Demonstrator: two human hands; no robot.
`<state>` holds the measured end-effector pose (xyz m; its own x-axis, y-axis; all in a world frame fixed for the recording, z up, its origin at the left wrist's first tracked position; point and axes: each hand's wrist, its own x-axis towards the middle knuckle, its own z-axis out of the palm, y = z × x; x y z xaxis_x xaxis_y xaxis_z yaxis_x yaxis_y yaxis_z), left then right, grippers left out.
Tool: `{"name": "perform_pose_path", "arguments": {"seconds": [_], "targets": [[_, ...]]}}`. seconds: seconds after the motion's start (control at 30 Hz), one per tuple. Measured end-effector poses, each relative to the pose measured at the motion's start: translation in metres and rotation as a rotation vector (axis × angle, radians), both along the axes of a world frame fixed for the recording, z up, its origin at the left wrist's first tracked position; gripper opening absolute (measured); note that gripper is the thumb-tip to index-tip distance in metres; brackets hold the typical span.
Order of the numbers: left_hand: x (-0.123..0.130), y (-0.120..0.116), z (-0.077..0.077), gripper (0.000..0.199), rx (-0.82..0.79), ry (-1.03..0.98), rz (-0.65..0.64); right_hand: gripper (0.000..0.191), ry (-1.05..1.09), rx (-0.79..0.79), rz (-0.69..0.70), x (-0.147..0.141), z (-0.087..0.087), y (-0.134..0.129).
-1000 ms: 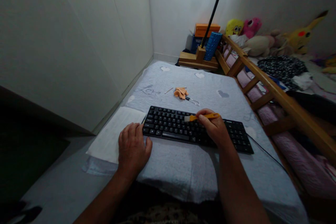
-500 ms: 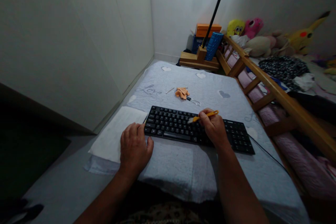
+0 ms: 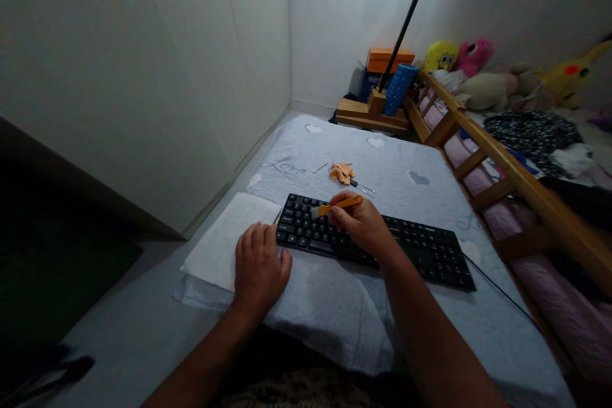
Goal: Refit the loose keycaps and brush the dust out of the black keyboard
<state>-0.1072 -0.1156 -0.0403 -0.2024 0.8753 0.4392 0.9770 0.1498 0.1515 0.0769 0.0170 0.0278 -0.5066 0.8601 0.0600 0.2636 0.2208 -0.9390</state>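
Observation:
A black keyboard [image 3: 430,255] lies across the cloth-covered surface in front of me. My right hand [image 3: 356,220] is closed round a small yellow-handled brush [image 3: 345,202], its pale bristles over the keys on the left half. My left hand [image 3: 261,261] rests at the keyboard's left end, partly on a white paper sheet [image 3: 217,245], its fingers stretched out and holding nothing. Beyond the keyboard lie an orange cloth [image 3: 342,173], a dark-handled tool with a wire end [image 3: 364,189] and a thin stick [image 3: 320,167].
A wooden rail [image 3: 511,172] runs along the right, with plush toys [image 3: 485,89] and clothes behind it. At the back stands a lamp pole on a wooden base [image 3: 373,111], near an orange box [image 3: 391,59]. A tall cabinet [image 3: 191,76] borders the left. The keyboard's cable [image 3: 502,292] trails right.
My right hand has moved left along the keyboard with the brush. The whole view has shifted slightly; my left hand stays at the keyboard's left end.

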Motion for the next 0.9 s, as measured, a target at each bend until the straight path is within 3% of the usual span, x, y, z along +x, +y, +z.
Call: {"name": "perform_pose_path", "arguments": {"seconds": [0.17, 0.43, 0.73, 0.9], "targets": [[0.0, 0.0, 0.0, 0.039, 0.004, -0.012, 0.006, 0.012, 0.031, 0.02, -0.023, -0.032, -0.002, 0.004], [0.001, 0.0, 0.002, 0.039, -0.018, -0.039, 0.01, 0.011, 0.008, 0.204, -0.079, -0.061, -0.014, -0.001], [0.001, 0.0, 0.003, 0.04, -0.047, -0.041, 0.016, 0.013, -0.082, 0.254, -0.056, -0.061, -0.019, -0.005], [0.001, 0.0, 0.005, 0.039, -0.061, -0.036, 0.021, 0.014, -0.018, 0.259, -0.065, -0.058, -0.018, -0.006]]}}
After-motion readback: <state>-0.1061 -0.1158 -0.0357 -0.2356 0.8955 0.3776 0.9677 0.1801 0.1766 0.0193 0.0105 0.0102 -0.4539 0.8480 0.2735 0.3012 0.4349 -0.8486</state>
